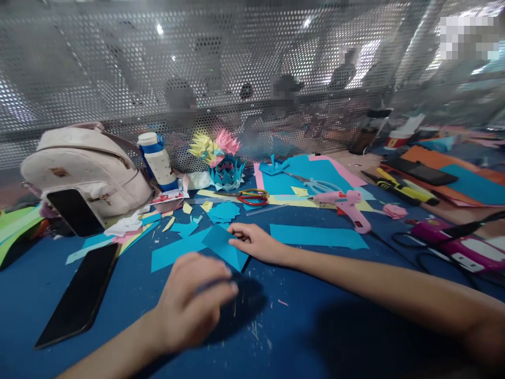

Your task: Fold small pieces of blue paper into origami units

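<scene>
My right hand (256, 242) pinches the right edge of a blue square of paper (224, 245) between thumb and curled fingers. The paper's corner at the front rests near the table. A longer blue paper strip (169, 255) lies partly under it to the left. Nearer to me, my left hand (193, 300) hovers over the table, slightly blurred. Its fingers are bent, with a gap between thumb and forefinger and nothing visible in it. Beyond the square lie blue paper cutouts (223, 212) and small yellow scraps (188, 209). Another blue strip (315, 236) is right of my right hand.
Red-handled scissors (253, 197), light-blue scissors (321, 186) and a pink glue gun (347, 204) lie behind. Paper flowers (226, 171), a bottle (158, 160) and a backpack (82, 168) stand at the back. Phones (81, 297) lie left; a purple power strip (457, 245) is right.
</scene>
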A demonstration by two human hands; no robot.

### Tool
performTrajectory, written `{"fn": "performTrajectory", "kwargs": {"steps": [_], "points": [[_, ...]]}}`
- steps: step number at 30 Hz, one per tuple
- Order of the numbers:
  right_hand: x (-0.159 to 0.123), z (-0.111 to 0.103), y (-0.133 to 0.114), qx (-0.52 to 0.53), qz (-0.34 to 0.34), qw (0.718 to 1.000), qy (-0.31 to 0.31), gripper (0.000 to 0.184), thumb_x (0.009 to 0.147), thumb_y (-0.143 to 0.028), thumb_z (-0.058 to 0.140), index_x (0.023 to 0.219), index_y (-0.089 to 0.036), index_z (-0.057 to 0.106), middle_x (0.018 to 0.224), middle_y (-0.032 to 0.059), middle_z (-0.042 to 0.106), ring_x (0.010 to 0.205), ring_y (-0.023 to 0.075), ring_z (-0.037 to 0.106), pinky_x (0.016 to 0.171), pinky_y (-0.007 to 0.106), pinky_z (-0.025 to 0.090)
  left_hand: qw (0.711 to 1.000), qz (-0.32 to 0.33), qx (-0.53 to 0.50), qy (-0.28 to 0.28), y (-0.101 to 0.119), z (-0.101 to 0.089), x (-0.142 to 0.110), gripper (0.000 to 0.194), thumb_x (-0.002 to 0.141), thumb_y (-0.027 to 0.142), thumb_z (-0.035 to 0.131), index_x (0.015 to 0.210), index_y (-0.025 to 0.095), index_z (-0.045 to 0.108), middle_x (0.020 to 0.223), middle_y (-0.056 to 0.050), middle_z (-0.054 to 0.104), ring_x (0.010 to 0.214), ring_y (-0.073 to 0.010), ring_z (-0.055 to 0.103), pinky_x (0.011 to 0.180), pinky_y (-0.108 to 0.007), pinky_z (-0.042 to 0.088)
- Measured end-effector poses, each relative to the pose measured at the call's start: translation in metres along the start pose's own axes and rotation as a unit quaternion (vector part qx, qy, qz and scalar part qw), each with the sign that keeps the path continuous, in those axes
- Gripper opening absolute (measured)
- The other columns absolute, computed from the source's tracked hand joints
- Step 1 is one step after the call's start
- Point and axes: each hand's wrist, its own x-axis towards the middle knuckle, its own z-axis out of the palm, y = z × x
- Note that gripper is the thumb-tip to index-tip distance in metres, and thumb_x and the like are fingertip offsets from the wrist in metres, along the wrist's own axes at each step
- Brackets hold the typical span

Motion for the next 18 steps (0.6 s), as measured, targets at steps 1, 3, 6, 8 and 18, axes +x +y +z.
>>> {"fn": "performTrajectory", "kwargs": {"steps": [1,3,6,8,18], "points": [[0.0,0.0,0.0,0.01,-0.001,1.0,-0.003,0.01,0.087,-0.026,0.051,0.084,-0.017,0.05,0.07,-0.0036,0.04,0.064,0.0105,0.036,0.06,0.022,0.032,1.0,0.023,0.006,0.001,-0.008,0.001,0.008,0.027,0.089,0.016,0.053,0.112,0.029,0.056,0.113,-0.006,0.057,0.106,-0.0235,0.055,0.095,-0.043,0.043],[0.0,0.0,-0.001,0.02,-0.002,1.0,-0.01,0.009,0.088,-0.025,0.05,0.086,-0.016,0.051,0.072,-0.0032,0.042,0.065,0.0105,0.037,0.061,0.022,0.032,0.997,-0.072,0.005,0.034,-0.024,0.003,0.021,0.029,0.091,0.015,0.046,0.118,0.024,0.048,0.117,-0.01,0.051,0.114,-0.0254,0.049,0.096,-0.044,0.041],[-0.001,-0.001,-0.005,0.022,0.002,1.0,-0.021,0.008,0.088,-0.024,0.051,0.085,-0.017,0.051,0.07,-0.0037,0.039,0.062,0.0099,0.034,0.058,0.022,0.031,0.986,-0.163,-0.03,0.034,-0.041,0.009,0.029,0.031,0.091,0.023,0.049,0.121,0.023,0.043,0.121,-0.01,0.049,0.115,-0.0255,0.047,0.095,-0.043,0.041],[-0.001,-0.002,-0.007,0.023,0.002,0.999,-0.028,0.008,0.087,-0.024,0.052,0.085,-0.017,0.05,0.068,-0.0045,0.036,0.06,0.0093,0.032,0.056,0.021,0.029,0.977,-0.203,-0.066,0.027,-0.047,0.012,0.028,0.031,0.091,0.025,0.05,0.121,0.023,0.043,0.121,-0.009,0.05,0.113,-0.0241,0.05,0.095,-0.042,0.042],[-0.002,-0.002,-0.006,-0.021,-0.014,0.999,-0.041,0.006,0.086,-0.021,0.055,0.087,-0.016,0.053,0.066,-0.0054,0.04,0.057,0.0077,0.033,0.055,0.021,0.029,0.974,-0.214,-0.074,-0.009,-0.048,0.01,0.026,0.014,0.09,0.03,0.051,0.102,0.022,0.053,0.105,-0.006,0.055,0.099,-0.0215,0.052,0.087,-0.036,0.042]]}}
